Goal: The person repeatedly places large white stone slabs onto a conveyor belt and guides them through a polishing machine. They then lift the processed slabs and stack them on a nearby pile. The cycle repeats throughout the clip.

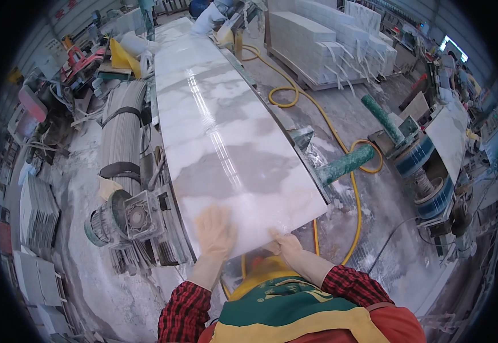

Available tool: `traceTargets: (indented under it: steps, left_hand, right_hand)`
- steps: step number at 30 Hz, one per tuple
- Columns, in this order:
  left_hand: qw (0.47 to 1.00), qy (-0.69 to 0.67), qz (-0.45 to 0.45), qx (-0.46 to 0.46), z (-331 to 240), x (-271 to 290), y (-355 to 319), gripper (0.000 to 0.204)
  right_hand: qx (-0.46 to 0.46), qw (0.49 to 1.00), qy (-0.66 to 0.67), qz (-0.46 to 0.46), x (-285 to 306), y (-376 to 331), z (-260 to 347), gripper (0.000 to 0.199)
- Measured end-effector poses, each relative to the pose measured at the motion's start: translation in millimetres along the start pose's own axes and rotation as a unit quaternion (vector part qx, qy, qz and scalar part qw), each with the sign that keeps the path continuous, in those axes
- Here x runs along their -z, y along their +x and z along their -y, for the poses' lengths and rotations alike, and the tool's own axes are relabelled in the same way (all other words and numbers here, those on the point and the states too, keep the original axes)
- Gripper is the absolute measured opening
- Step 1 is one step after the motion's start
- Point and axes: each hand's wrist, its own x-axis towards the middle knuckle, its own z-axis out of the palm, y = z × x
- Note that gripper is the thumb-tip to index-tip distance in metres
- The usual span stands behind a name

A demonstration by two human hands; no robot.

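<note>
A long, polished stone slab (243,171), white with grey-beige patches, stretches away from me on a support. My left hand (216,233) lies flat on its near left end, fingers pointing away from me. At the near edge, right of the middle, my right hand (286,244) grips the slab, one digit on top and the others at or below the rim. What those lower fingers touch is partly hidden. Red-and-black checked sleeves cover both my forearms, and a green and yellow apron (289,303) hangs in front of me.
Left of the slab stands a motor (137,214) beside a ribbed grey bellows cover (124,123). A yellow hose (332,128) winds over the wet floor on the right, near a green roller (346,164). Stacked pale slabs (303,48) stand behind. Another person (208,20) leans at the far end.
</note>
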Motion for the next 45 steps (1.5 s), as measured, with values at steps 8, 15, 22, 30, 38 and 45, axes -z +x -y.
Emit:
traceTargets:
  steps: [8, 15, 22, 30, 38, 45]
  left_hand:
    - [0.996, -0.053, 0.050, -0.046, -33, 19, -52, 0.063]
    - [0.976, -0.111, 0.082, -0.171, -36, 18, -60, 0.061]
    - [0.973, -0.029, 0.053, -0.222, 26, 8, 40, 0.063]
    - [0.991, 0.038, -0.053, -0.120, 79, 46, 226, 0.052]
    - [0.985, -0.073, 0.156, 0.035, 100, 22, 257, 0.073]
    - [0.981, -0.059, 0.177, 0.059, 94, 31, 263, 0.073]
  right_hand:
    - [0.060, 0.978, 0.159, 0.122, 36, -56, -25, 0.041]
    - [0.020, 0.993, 0.073, 0.094, 70, -30, -58, 0.054]
    - [0.028, 0.995, -0.018, 0.099, 66, -27, -48, 0.065]
    - [0.175, 0.973, -0.091, 0.117, 83, 24, -98, 0.066]
    - [0.151, 0.969, -0.164, 0.106, 84, 42, -117, 0.060]
    - [0.175, 0.958, -0.169, 0.151, 92, 45, -108, 0.056]
